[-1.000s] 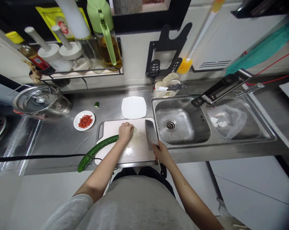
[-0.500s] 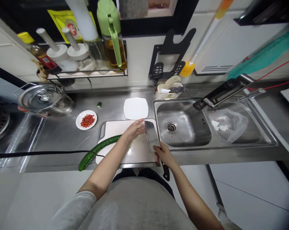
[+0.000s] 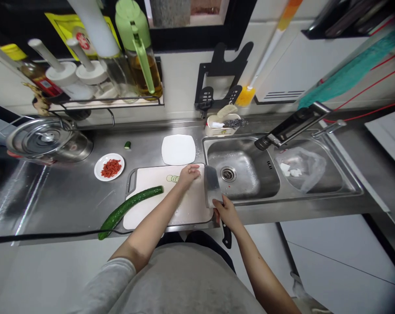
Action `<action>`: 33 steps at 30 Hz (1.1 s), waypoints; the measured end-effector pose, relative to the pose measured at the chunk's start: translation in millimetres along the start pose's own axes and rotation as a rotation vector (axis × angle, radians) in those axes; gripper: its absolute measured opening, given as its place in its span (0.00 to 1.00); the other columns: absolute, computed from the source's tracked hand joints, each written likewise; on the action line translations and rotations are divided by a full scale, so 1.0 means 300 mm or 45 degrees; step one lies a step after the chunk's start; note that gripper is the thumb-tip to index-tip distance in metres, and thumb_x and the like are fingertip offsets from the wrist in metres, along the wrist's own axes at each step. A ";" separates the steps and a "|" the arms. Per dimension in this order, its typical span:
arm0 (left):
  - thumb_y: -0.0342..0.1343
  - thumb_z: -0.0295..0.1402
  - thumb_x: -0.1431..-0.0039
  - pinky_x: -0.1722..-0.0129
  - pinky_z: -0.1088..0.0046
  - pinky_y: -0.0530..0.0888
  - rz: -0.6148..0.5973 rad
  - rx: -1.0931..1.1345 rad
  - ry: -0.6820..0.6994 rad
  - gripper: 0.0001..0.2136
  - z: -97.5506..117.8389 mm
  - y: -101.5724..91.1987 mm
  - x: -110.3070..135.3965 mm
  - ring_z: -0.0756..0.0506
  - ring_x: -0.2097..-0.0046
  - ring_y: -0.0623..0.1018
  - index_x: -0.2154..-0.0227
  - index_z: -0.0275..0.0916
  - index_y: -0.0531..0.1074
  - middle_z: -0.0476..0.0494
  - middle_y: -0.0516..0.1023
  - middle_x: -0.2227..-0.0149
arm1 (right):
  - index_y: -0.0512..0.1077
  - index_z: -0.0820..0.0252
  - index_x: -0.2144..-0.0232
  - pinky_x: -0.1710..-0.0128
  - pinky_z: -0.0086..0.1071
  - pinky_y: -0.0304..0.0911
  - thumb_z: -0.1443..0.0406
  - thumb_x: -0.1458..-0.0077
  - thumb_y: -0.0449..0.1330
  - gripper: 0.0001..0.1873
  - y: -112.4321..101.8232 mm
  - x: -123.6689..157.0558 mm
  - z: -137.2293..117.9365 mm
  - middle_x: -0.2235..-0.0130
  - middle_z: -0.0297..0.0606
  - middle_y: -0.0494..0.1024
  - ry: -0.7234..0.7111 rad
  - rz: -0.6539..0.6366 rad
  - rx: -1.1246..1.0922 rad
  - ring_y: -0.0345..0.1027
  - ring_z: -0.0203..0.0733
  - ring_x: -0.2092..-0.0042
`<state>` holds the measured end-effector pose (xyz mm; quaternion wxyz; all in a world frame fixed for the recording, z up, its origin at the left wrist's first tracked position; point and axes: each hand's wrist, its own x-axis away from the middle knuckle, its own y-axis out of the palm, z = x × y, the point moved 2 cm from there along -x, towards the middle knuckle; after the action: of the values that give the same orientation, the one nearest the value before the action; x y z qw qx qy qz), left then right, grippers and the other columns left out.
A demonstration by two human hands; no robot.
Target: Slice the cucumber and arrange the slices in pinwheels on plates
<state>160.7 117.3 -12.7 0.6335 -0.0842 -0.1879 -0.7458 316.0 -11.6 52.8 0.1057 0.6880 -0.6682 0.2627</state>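
My right hand (image 3: 227, 212) grips a broad-bladed kitchen knife (image 3: 212, 185) where handle and blade meet. The blade lies over the right edge of the white cutting board (image 3: 141, 218), pointing away from me. Just left of the blade, my left hand (image 3: 188, 175) hovers over the board with fingers bent together; what they hold, if anything, is hidden. Beside that hand, a short row of cucumber slices (image 3: 172, 178) lies on the board, partly covered by it. A long cucumber (image 3: 131, 205) with a cut end rests across the board's left side, its other end on the counter.
A square white plate (image 3: 178, 149) sits behind the board. Left of it are a cucumber stub (image 3: 127, 145) and a round plate (image 3: 100, 160) of chopped red pieces. The sink (image 3: 250, 185) adjoins on the right. A black cable (image 3: 53, 237) crosses the front left.
My left hand has come away from the blade and its fingers have curled. The knife has shifted right relative to the board. Cucumber slices now show beside my left hand.
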 end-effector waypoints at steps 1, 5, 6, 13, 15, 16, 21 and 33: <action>0.60 0.29 0.51 0.64 0.73 0.70 0.026 -0.162 0.075 0.14 0.008 0.012 -0.015 0.52 0.72 0.72 0.58 0.36 0.72 0.50 0.74 0.72 | 0.58 0.54 0.71 0.87 0.26 0.50 0.55 0.50 0.52 0.11 -0.011 -0.003 0.003 0.87 0.20 0.59 -0.007 0.029 0.005 0.54 0.32 0.88; 0.54 0.25 0.47 0.60 0.70 0.70 -0.004 -0.801 0.304 0.11 0.032 0.056 -0.078 0.48 0.66 0.74 0.61 0.40 0.74 0.48 0.75 0.68 | 0.58 0.54 0.72 0.87 0.26 0.50 0.55 0.51 0.52 0.10 -0.045 -0.009 0.013 0.87 0.20 0.59 -0.012 0.083 0.022 0.54 0.32 0.88; 0.53 0.25 0.45 0.58 0.70 0.69 -0.025 -0.919 0.338 0.11 0.034 0.064 -0.090 0.48 0.64 0.74 0.61 0.40 0.75 0.48 0.75 0.67 | 0.58 0.54 0.72 0.87 0.26 0.50 0.55 0.51 0.52 0.11 -0.051 -0.009 0.016 0.87 0.20 0.59 -0.009 0.085 0.023 0.54 0.32 0.88; 0.54 0.29 0.42 0.51 0.63 0.66 -0.024 -1.482 0.520 0.07 0.045 0.077 -0.109 0.41 0.51 0.68 0.62 0.40 0.74 0.39 0.72 0.55 | 0.58 0.54 0.71 0.86 0.26 0.51 0.56 0.50 0.52 0.10 -0.080 -0.005 0.040 0.86 0.20 0.59 0.014 0.105 0.041 0.54 0.32 0.87; 0.54 0.33 0.41 0.51 0.60 0.64 -0.002 -1.593 0.519 0.06 0.054 0.080 -0.105 0.39 0.50 0.65 0.66 0.40 0.75 0.38 0.71 0.55 | 0.58 0.54 0.72 0.86 0.26 0.51 0.56 0.50 0.52 0.10 -0.085 -0.005 0.042 0.86 0.20 0.60 0.008 0.107 0.040 0.54 0.32 0.87; 0.54 0.34 0.41 0.51 0.59 0.64 0.002 -1.617 0.517 0.06 0.060 0.081 -0.103 0.38 0.49 0.65 0.67 0.40 0.76 0.37 0.71 0.54 | 0.57 0.54 0.72 0.86 0.26 0.51 0.56 0.50 0.52 0.10 -0.086 -0.005 0.042 0.86 0.20 0.60 0.005 0.104 0.036 0.54 0.32 0.87; 0.51 0.30 0.40 0.50 0.61 0.64 0.187 -1.436 0.425 0.13 0.088 0.030 -0.054 0.40 0.50 0.66 0.55 0.46 0.75 0.41 0.70 0.54 | 0.58 0.54 0.71 0.86 0.26 0.51 0.56 0.50 0.52 0.10 -0.086 -0.010 0.034 0.87 0.20 0.59 0.006 0.116 0.048 0.54 0.33 0.87; 0.50 0.35 0.39 0.46 0.65 0.69 0.390 -1.419 0.519 0.11 0.099 -0.483 0.412 0.44 0.50 0.72 0.57 0.44 0.75 0.42 0.74 0.55 | 0.66 0.58 0.64 0.73 0.29 0.56 0.63 0.42 0.48 0.09 0.169 0.014 -0.012 0.77 0.34 0.70 -0.178 -0.066 0.723 0.67 0.40 0.72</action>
<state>-6.9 34.2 34.5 0.6173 -0.2845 0.3698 -0.6335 265.6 -17.8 47.4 -0.1306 0.7233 -0.5559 0.3882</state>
